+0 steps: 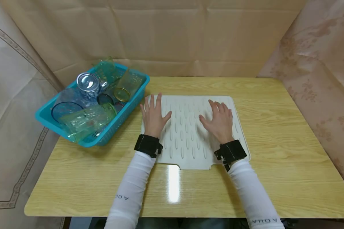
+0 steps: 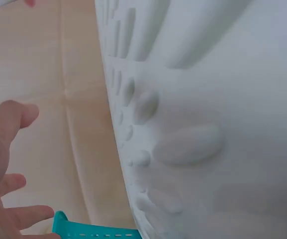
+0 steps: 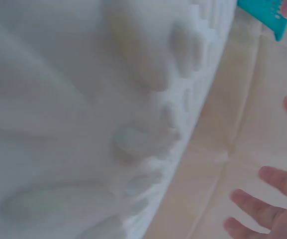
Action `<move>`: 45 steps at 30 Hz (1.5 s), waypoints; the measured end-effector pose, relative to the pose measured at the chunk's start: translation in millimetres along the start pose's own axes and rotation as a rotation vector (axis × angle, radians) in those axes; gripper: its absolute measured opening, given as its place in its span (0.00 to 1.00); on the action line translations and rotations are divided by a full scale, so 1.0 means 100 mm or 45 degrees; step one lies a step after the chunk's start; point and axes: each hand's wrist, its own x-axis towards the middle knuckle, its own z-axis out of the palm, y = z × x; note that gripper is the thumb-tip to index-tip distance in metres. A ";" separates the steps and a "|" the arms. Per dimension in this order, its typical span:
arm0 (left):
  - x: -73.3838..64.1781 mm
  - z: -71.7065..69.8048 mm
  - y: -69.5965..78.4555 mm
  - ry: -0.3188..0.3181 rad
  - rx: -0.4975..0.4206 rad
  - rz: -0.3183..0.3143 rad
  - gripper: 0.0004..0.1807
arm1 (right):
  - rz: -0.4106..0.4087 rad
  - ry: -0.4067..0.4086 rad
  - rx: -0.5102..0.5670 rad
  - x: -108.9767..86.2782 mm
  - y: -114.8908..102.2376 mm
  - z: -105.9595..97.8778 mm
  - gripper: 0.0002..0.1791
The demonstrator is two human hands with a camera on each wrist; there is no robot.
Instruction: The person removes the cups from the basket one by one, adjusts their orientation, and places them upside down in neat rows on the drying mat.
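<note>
A white ridged draining board (image 1: pixel 186 133) lies flat on the wooden table, its raised oval ribs also filling much of both wrist views. Over its left edge my left hand (image 1: pixel 154 119) is spread, thumb out and fingers pointing forward, holding nothing. On the right side of the board my right hand (image 1: pixel 219 122) hovers with loosely extended fingers, likewise holding nothing. Both wrist views show the fingers apart from the ribbed surface. Left of the board, a blue plastic basket (image 1: pixel 104 138) holds several glasses, including a clear glass (image 1: pixel 88 84) and a green-tinted glass (image 1: pixel 87 122).
The basket sits tilted at the table's back left corner, its rim close to my left fingertips. An amber glass (image 1: pixel 126 87) leans inside it near the right wall. A beige cloth (image 1: pixel 186 35) hangs behind the wooden table (image 1: pixel 286 152).
</note>
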 end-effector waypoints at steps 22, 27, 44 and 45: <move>-0.47 -0.32 -0.03 0.432 -0.336 0.137 0.11 | 0.158 0.197 0.162 -0.49 -0.07 -0.39 0.18; -0.56 -0.44 0.00 0.469 -0.312 0.175 0.10 | 0.189 0.182 0.164 -0.63 -0.06 -0.44 0.17; -0.70 -0.80 -0.18 0.574 -0.247 0.218 0.09 | 0.202 0.269 0.218 -0.91 -0.29 -0.44 0.13; -0.69 -0.84 -0.22 0.594 -0.228 0.226 0.09 | 0.203 0.271 0.222 -0.92 -0.30 -0.44 0.13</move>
